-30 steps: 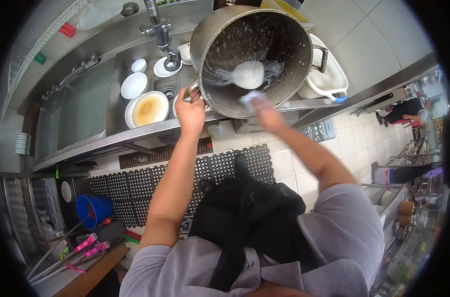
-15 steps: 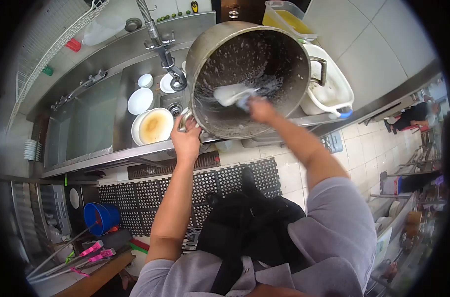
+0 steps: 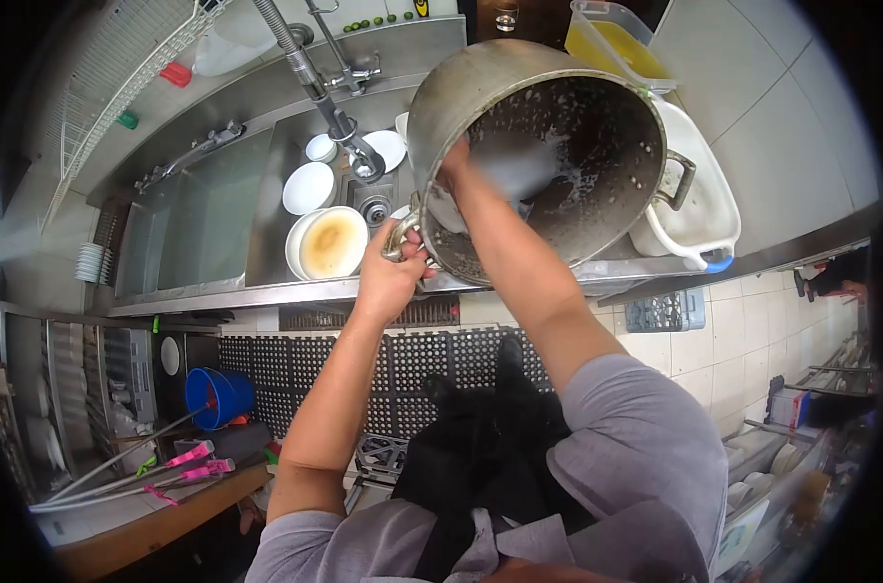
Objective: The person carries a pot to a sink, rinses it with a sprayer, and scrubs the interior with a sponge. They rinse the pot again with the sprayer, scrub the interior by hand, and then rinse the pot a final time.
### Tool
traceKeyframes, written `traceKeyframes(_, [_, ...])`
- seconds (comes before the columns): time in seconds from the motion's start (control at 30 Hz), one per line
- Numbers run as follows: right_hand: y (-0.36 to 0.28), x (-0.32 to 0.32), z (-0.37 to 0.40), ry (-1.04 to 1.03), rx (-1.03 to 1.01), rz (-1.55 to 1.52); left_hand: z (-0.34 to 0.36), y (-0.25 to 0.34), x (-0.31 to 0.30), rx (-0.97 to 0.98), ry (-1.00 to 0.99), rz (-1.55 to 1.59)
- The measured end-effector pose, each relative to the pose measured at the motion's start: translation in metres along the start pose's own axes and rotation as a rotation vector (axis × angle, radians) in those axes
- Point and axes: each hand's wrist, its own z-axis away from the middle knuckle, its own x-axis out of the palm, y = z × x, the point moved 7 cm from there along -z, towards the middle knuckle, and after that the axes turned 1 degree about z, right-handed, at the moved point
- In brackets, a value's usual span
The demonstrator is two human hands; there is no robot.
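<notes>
Fingers of the left hand (image 3: 388, 280) were curled around the left handle (image 3: 399, 236) of a large metal pot (image 3: 607, 209); those of the right hand (image 3: 454, 163) were hidden, and whether they gripped anything could not be told. The layout, read from left to right, was as follows. In the sink (image 3: 267, 293), a white bowl (image 3: 297, 255) carried a brown-stained dish (image 3: 333, 243); the sprayer head (image 3: 368, 165) hung near the drain (image 3: 375, 210). Next came the left hand, its hold on the handle unchanged over the last second. To its right was the pot, tilted with its mouth turned toward the apron (image 3: 485, 437). The right hand had shifted: half a second earlier it was over the middle of the interior, with a pale cloth-like item showing; now it was close to the left inner wall, the forearm (image 3: 534, 262) crossing the rim, and the item could not be distinguished. Work thus appeared transferred to the left wall, the left grip presumably steadying the pot. A whitish blurred patch (image 3: 519, 165) lay right of the hand, its nature undetermined. Pale specks marked the far wall. Beyond the right handle (image 3: 682, 182), a white tub (image 3: 721, 194) stood just beside the pot.
</notes>
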Motion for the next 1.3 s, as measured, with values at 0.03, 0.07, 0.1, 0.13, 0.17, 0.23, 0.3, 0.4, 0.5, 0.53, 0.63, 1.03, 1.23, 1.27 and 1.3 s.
traceKeyframes(0.03, [-0.003,0.002,-0.001,-0.01,0.081,-0.171,0.002,0.005,0.001,0.041,0.014,0.024])
traceKeyframes(0.07, [-0.005,0.004,0.001,-0.014,0.159,-0.345,0.001,0.002,-0.001,0.036,0.012,0.024])
traceKeyframes(0.1, [0.003,-0.003,0.011,0.027,-0.108,0.076,-0.001,0.0,-0.002,0.04,-0.007,-0.002])
traceKeyframes(0.13, [0.003,-0.007,0.04,-0.022,-0.195,0.359,-0.003,-0.001,0.001,0.047,-0.033,-0.025])
traceKeyframes(0.17, [0.006,-0.013,0.071,-0.074,-0.269,0.647,0.001,0.004,0.004,0.041,0.019,-0.034])
traceKeyframes(0.23, [0.068,-0.073,0.106,-0.26,-0.425,0.877,0.005,-0.005,0.001,0.062,0.046,-0.013])
traceKeyframes(0.3, [0.068,-0.144,0.107,-0.486,-0.361,1.235,0.002,-0.007,-0.014,0.105,0.067,-0.052])
traceKeyframes(0.4, [0.013,-0.186,0.102,-0.495,-0.234,1.539,-0.002,0.024,-0.026,0.114,0.187,-0.155])
traceKeyframes(0.5, [0.029,-0.159,0.131,-0.276,-0.377,1.505,-0.013,0.08,-0.02,0.277,0.141,-0.425])
traceKeyframes(0.53, [0.037,-0.145,0.138,-0.264,-0.372,1.507,-0.023,0.103,-0.016,0.413,0.12,-0.59])
traceKeyframes(0.63, [0.044,-0.098,0.162,-0.241,-0.113,1.213,-0.028,0.19,0.039,0.632,-0.074,-0.856])
traceKeyframes(1.03, [-0.029,-0.092,0.244,-0.267,-0.376,1.048,-0.06,0.244,0.161,0.842,-0.253,-1.275])
traceKeyframes(1.23, [-0.016,-0.178,0.213,-0.253,-0.197,1.751,-0.05,0.243,0.163,0.827,-0.281,-1.229])
traceKeyframes(1.27, [-0.011,-0.14,0.209,-0.49,0.105,1.533,-0.046,0.244,0.166,0.768,-0.276,-1.221])
traceKeyframes(1.3, [0.015,-0.106,0.203,-0.486,0.037,1.269,-0.044,0.245,0.166,0.71,-0.268,-1.211])
